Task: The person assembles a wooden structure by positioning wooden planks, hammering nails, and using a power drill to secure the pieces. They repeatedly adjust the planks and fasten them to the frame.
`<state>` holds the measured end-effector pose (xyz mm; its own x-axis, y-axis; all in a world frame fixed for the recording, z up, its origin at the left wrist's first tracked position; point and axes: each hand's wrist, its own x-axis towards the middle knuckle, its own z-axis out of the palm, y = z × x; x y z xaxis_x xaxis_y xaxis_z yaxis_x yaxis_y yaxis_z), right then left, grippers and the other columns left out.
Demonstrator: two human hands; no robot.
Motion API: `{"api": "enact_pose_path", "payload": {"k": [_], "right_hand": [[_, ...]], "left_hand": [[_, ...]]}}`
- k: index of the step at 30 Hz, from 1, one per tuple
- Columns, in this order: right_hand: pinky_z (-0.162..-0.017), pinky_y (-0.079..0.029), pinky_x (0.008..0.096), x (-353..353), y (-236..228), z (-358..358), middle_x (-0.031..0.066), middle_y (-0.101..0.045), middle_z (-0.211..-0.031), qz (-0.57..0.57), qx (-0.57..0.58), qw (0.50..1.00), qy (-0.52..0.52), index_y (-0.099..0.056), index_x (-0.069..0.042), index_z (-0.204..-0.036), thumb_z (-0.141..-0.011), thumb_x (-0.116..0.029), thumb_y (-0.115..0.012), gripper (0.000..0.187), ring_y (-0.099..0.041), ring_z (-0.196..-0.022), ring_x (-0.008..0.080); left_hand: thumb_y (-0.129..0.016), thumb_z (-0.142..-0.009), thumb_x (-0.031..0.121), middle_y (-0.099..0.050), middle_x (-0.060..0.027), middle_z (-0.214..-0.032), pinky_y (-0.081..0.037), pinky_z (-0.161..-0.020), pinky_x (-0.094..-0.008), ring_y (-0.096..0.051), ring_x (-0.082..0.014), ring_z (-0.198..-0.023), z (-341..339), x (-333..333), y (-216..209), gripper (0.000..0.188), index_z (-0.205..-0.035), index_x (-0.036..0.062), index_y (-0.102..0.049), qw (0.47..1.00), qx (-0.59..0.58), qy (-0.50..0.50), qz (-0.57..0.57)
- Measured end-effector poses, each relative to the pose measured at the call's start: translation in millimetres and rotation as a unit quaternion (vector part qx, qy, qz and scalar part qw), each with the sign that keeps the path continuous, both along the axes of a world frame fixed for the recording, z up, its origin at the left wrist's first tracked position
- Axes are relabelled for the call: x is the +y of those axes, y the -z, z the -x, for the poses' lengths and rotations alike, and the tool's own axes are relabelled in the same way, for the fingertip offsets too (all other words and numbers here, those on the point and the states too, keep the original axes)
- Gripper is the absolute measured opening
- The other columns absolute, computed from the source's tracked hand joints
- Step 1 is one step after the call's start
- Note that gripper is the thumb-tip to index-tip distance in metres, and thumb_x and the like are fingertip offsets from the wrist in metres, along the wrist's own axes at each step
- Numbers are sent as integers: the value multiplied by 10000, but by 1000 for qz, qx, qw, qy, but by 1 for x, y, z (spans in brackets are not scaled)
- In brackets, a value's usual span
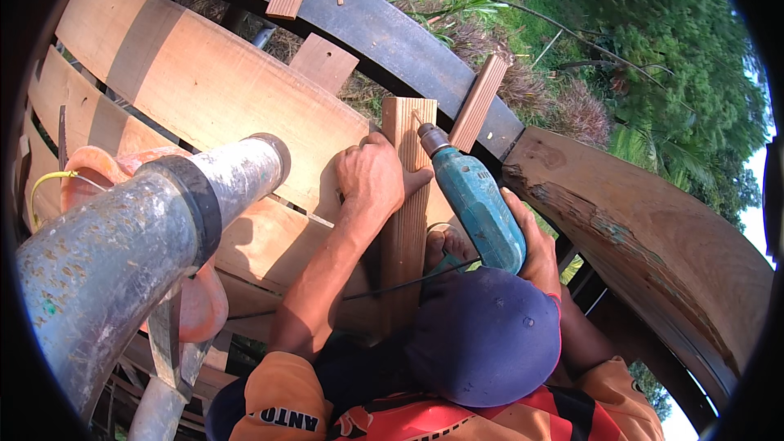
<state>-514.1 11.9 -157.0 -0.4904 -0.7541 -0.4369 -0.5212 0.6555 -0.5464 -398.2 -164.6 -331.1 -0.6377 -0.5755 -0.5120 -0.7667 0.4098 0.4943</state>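
Note:
Neither of my own hands shows. Below me is another person in a dark blue cap [488,339] and an orange and red shirt [527,416]. This person's right hand [532,238] grips a teal power drill [478,200] at its rear. The drill bit reaches the upper end of a wooden post [406,220]. Their left hand [371,170] lies against the post's left side, its thumb across the front. A dark cord runs below the drill, partly hidden by the cap. Bare toes show beside the post.
Long curved wooden planks [212,57] lie at left, beside a curved dark metal beam [371,20]. Short wood blocks [479,102] rest on the beam. A thick metal pipe [122,253] looms close at left, hiding part of a rounded orange thing. A split-edged plank [653,220] curves right.

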Motion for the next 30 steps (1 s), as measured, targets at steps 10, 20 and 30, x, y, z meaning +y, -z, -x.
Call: {"api": "enact_pose_path", "payload": {"k": [10, 20, 30], "right_hand": [[-1006, -553, 437, 2, 3, 0, 277, -686, -1311, 10, -17, 1000, 13, -495, 5, -1526, -853, -187, -846, 783, -716, -1164, 413], [-953, -567, 455, 6, 4, 2, 267, -690, -1281, 5, -23, 1000, 7, -467, -50, -1555, -801, -196, -872, 868, -715, -1126, 436], [-960, -564, 461, 4, 6, 1, 272, -689, -1282, 8, -16, 1000, -1, -444, -59, -1574, -798, -203, -868, 896, -712, -1133, 443]], "left_hand": [[-883, -669, 679, -758, -187, -834, -579, -797, -436, -763, -334, -802, 1, 1, 1, 843, -1013, -55, -652, 1000, -10, 3, 12], [-889, -669, 662, -755, -184, -801, -584, -790, -434, -764, -342, -781, 2, -2, -5, 805, -981, -38, -644, 1000, -6, 0, 1], [-892, -669, 662, -751, -196, -799, -583, -785, -440, -762, -354, -775, 2, -3, -5, 814, -982, -46, -641, 1000, -1, 2, 6]]}}
